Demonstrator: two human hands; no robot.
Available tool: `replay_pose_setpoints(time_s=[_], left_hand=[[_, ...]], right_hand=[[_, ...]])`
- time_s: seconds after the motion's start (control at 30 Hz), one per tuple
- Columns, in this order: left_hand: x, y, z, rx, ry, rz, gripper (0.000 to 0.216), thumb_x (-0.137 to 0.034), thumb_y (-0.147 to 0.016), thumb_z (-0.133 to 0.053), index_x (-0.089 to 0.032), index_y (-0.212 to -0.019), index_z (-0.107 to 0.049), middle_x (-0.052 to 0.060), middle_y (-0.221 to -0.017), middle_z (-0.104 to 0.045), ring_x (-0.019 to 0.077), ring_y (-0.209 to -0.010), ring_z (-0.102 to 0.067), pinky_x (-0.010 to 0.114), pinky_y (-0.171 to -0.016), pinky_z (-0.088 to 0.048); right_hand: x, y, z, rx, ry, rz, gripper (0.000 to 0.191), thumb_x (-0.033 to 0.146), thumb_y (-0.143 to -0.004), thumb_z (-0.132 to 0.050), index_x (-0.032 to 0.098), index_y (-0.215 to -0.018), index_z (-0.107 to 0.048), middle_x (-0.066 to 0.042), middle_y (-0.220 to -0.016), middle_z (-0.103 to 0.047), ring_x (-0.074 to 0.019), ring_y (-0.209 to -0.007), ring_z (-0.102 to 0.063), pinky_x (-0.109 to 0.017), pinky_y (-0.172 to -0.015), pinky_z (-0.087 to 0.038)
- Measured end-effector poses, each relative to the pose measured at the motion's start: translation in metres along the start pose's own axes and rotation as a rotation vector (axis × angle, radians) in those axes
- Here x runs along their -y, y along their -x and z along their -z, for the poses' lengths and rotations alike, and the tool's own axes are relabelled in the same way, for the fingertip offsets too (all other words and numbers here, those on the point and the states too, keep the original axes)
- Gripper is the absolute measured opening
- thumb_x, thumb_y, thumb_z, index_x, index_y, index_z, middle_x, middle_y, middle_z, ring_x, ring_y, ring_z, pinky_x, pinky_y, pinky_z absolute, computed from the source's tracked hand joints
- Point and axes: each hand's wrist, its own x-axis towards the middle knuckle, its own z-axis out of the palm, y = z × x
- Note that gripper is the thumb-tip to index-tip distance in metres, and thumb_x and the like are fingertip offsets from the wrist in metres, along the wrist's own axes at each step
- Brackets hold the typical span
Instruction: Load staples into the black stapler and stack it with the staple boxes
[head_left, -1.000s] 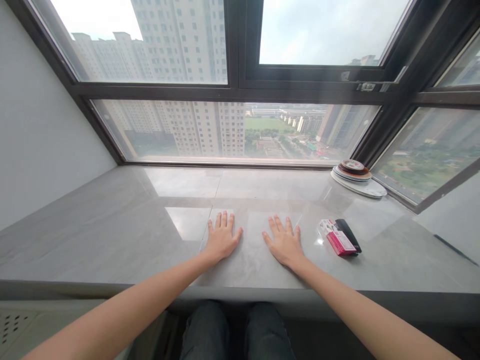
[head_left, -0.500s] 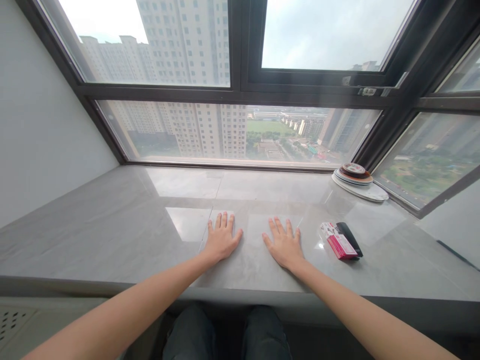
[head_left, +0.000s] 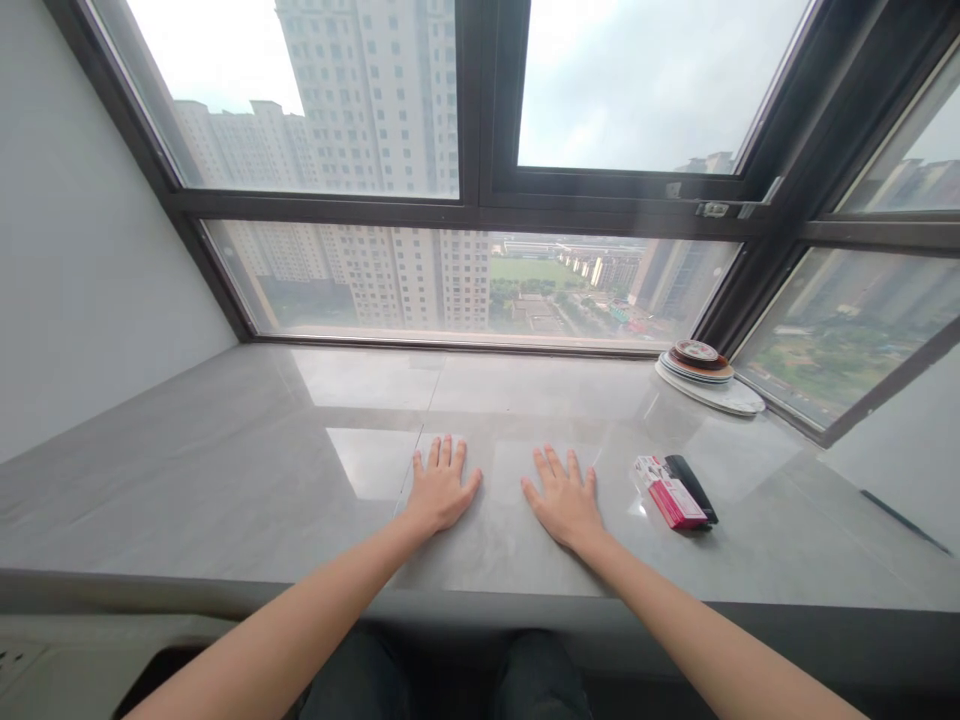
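Legs (head_left: 356,685) a little wider apart beneath the desk (head_left: 225,480); up top, nothing has budged

From where I stand, both grips are spread and pinch nothing. The left hand (head_left: 440,492) rests palm down, fingers fanned towards the window, beside a tile seam. The right hand (head_left: 566,500) mirrors it just across a bare gap, thumb pointing back towards its partner.

Off to the right of that right hand, near but not touching it, lies a pink-and-white box (head_left: 677,503). It's clearly the right hand's neighbour; the left hand is well away, with the other one in between. The box's long axis runs slantwise, from its far left end, white, to its near right end, pink. A black item (head_left: 696,490) lies along its right side, roughly parallel; I can't tell what it is.

Farther back, in the corner by the glass, sits a stack of plates (head_left: 701,374), widest at the bottom. Dark window frames (head_left: 337,206) cross the view of towers (head_left: 390,110) beyond.
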Motion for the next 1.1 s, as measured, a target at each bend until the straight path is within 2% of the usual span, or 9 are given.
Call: replay_pose_setpoints(time_s=[0.2, 0.5, 0.7, 1.1], left_hand=[[-0.001, 0.001, 0.003, 0.006, 0.004, 0.006, 0.074, -0.064, -0.101, -0.027, -0.026, -0.164, -0.026, 0.009, -0.172, -0.017, 0.0343, -0.160, -0.009, 0.061, -0.125, -0.004], [0.001, 0.000, 0.000, -0.021, 0.009, 0.008, 0.074, -0.066, -0.100, -0.025, -0.027, -0.164, -0.027, 0.009, -0.172, -0.018, 0.0333, -0.159, -0.011, 0.061, -0.125, -0.008], [0.001, 0.001, 0.001, -0.024, -0.001, 0.007, 0.074, -0.066, -0.101, -0.024, -0.027, -0.164, -0.027, 0.009, -0.172, -0.018, 0.0336, -0.159, -0.011, 0.061, -0.125, -0.007], [-0.006, 0.015, 0.007, -0.032, -0.050, -0.009, 0.075, -0.064, -0.101, -0.028, -0.025, -0.165, -0.024, 0.008, -0.173, -0.016, 0.0346, -0.159, -0.008, 0.060, -0.125, -0.006]], right_hand=[[0.003, 0.002, 0.005, 0.040, 0.016, -0.023, 0.072, 0.064, -0.102, -0.025, 0.034, -0.166, -0.019, 0.000, -0.174, -0.014, -0.0363, -0.158, -0.002, -0.062, -0.122, -0.003], [0.002, 0.001, 0.003, 0.030, -0.006, -0.030, 0.076, 0.064, -0.102, -0.026, 0.026, -0.167, -0.019, -0.001, -0.174, -0.011, -0.0369, -0.158, 0.002, -0.061, -0.123, -0.001], [0.002, 0.004, 0.002, 0.013, -0.004, -0.024, 0.075, 0.063, -0.102, -0.025, 0.026, -0.167, -0.017, -0.001, -0.174, -0.009, -0.0362, -0.159, 0.003, -0.061, -0.124, 0.000], [-0.002, 0.008, -0.007, -0.079, 0.022, 0.021, 0.072, 0.060, -0.103, -0.026, 0.027, -0.167, -0.021, -0.002, -0.173, -0.018, -0.0374, -0.158, -0.004, -0.063, -0.123, -0.002]])
